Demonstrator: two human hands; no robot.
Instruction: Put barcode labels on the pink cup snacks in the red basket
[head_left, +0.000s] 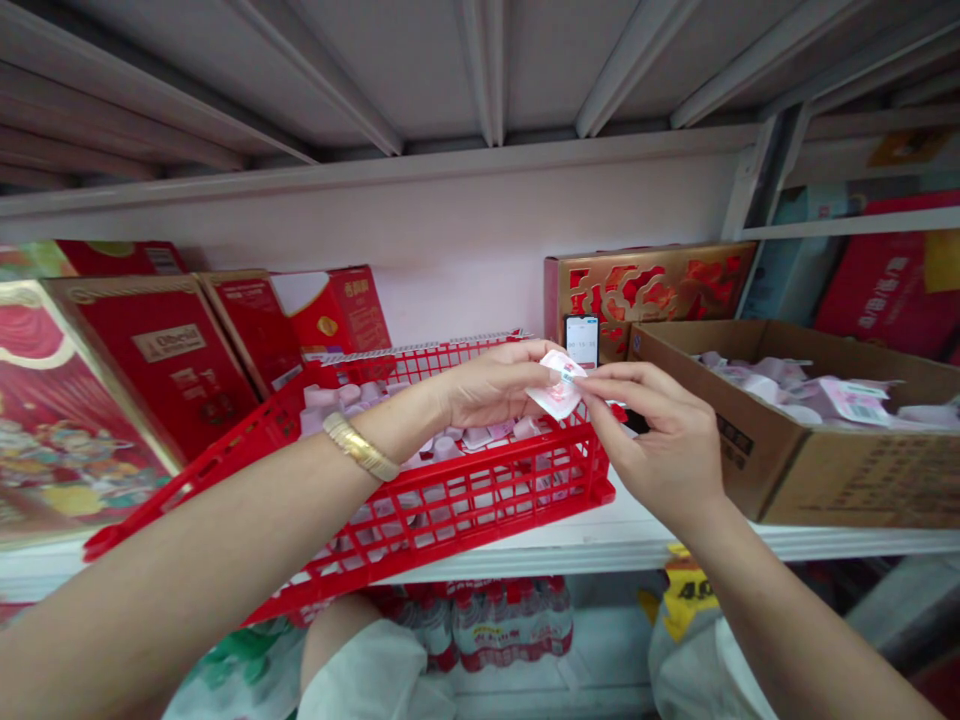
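My left hand (491,385) holds a small sealed cup (559,398) with a pink-and-white printed lid facing me. The thumb lies over the lid. My right hand (667,435) is closed in a pinch at the cup's right edge, beside a small pale patch with bluish print; whether the fingertips hold that patch or only the rim, I cannot tell. Below my left hand stands a red plastic basket (480,470), tilted on the shelf and filled with many similar pale pink cups (446,448).
To the right, an open cardboard box (750,455) contains more pink cups. A phone (582,340) stands upright against a red-gold gift box (660,285). Red boxes (150,350) stand at left. Bottled drinks (502,630) sit below the white shelf (637,545); another shelf hangs overhead.
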